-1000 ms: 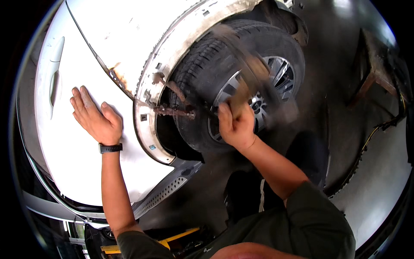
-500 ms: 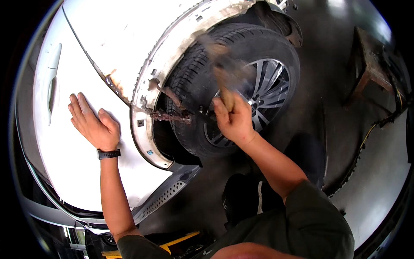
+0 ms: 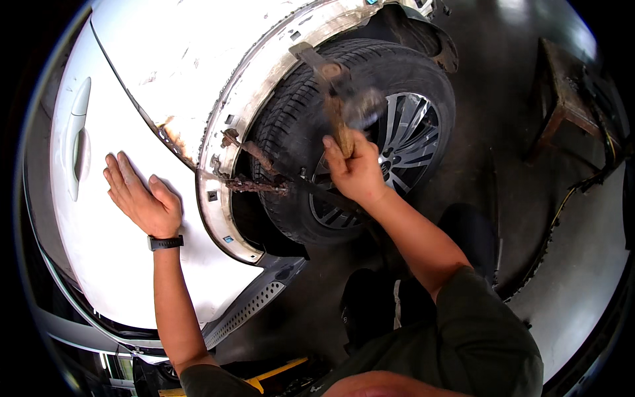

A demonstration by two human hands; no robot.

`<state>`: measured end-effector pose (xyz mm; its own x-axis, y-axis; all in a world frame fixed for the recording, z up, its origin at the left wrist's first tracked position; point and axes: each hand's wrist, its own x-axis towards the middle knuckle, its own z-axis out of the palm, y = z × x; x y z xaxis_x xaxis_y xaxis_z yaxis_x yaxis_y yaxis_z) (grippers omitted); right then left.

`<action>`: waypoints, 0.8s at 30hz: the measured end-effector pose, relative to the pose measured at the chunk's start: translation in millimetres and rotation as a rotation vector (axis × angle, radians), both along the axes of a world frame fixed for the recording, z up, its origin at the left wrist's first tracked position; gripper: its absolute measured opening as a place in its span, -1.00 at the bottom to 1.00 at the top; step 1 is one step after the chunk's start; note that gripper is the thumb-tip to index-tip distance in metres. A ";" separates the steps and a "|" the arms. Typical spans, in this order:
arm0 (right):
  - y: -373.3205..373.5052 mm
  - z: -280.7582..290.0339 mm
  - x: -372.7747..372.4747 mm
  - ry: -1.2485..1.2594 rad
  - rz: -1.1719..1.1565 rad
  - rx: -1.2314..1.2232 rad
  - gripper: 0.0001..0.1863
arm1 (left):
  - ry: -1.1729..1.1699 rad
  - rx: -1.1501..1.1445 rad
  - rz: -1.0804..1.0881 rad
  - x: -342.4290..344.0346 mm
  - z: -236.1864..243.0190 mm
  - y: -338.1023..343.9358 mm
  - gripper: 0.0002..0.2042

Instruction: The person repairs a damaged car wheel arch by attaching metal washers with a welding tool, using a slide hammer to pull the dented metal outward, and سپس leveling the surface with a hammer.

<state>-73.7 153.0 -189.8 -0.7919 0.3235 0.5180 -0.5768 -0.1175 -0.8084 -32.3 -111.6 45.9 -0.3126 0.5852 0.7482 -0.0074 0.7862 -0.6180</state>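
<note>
My left hand (image 3: 147, 202) lies flat with its fingers stretched on the white car door (image 3: 119, 278), just right of the door handle (image 3: 78, 135). In my right hand (image 3: 357, 169) is the wooden handle of a hammer (image 3: 333, 79), gripped with the thumb along it. The hammer's metal head is raised in front of the tyre (image 3: 291, 106), and its round face is blurred by motion. Left of that hand, a rusty metal clamp-like piece (image 3: 254, 185) sits against the bare edge of the wheel arch (image 3: 218, 152). Scorched paint (image 3: 175, 135) marks the panel beside it.
The wheel's spoked rim (image 3: 403, 145) is to the right of the hammer. A rusty metal stand (image 3: 562, 99) stands at the far right, near a dark cable or chain (image 3: 549, 241). A perforated sill step (image 3: 245, 314) runs below the door; a yellow bar (image 3: 284, 366) lies beneath.
The hammer head, strongly blurred before, is now sharper and slightly turned above my right hand. My left hand stays on the door. The whole view has shifted slightly.
</note>
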 end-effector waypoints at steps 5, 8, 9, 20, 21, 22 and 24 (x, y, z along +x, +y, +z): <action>2.8 -5.0 -5.6 0.184 -0.094 -0.049 -0.77 | 0.015 -0.005 0.008 -0.4 3.8 -0.5 -0.40; 13.1 -8.1 -21.0 -0.007 0.011 0.086 -0.79 | -0.007 0.012 0.010 -2.8 -0.4 -2.3 -0.35; 17.2 -1.1 -7.5 0.010 0.037 0.062 -0.78 | -0.013 -0.002 0.021 2.8 2.7 -7.3 -0.35; 26.0 0.8 -32.8 0.052 0.137 -0.082 -0.85 | 0.003 -0.024 0.039 0.2 4.9 -5.7 -0.39; 28.4 -3.1 -34.2 0.207 0.044 -0.115 -0.83 | 0.001 -0.019 0.028 -1.3 5.8 -1.6 -0.39; 27.6 -7.6 -36.9 0.250 0.029 -0.205 -0.82 | -0.002 -0.015 0.019 -2.6 6.1 1.5 -0.39; 25.1 -14.2 -34.7 0.271 0.024 -0.296 -0.80 | -0.009 -0.016 0.015 -2.0 4.2 2.9 -0.39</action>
